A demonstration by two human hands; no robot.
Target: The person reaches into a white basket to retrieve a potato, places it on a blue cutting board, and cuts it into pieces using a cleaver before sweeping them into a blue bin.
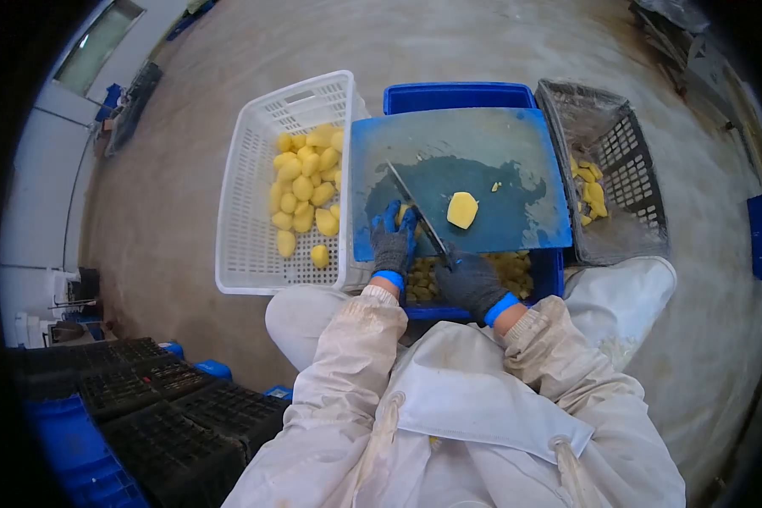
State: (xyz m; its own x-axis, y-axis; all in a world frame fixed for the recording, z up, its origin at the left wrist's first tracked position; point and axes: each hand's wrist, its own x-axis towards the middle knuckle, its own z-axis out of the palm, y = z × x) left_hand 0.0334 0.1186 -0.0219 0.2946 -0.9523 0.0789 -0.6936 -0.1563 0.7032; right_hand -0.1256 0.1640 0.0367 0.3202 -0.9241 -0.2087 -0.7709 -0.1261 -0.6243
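Observation:
My right hand (pixel 471 280), in a dark grey glove, is closed round the handle of a knife (pixel 418 208). Its long blade slants up and left over the blue cutting board (pixel 491 135). Close to the left of the blade, my left hand (pixel 392 241) wears a grey glove with blue fingertips. Its fingers grip a peeled potato (pixel 402 213), mostly hidden by the fingers and the blade. To the right of the knife lies a cut potato piece (pixel 461 210) with a flat pale face. Small potato scraps (pixel 496 186) sit beyond it on the wet board.
On the left stands a white crate (pixel 229 216) of peeled potatoes (pixel 303 188). A black lined crate (pixel 648 190) with potato pieces (pixel 594 196) is on the right. Under the board, a blue bin (pixel 554 275) holds cut potatoes (pixel 512 269). Black crates (pixel 178 423) are stacked lower left.

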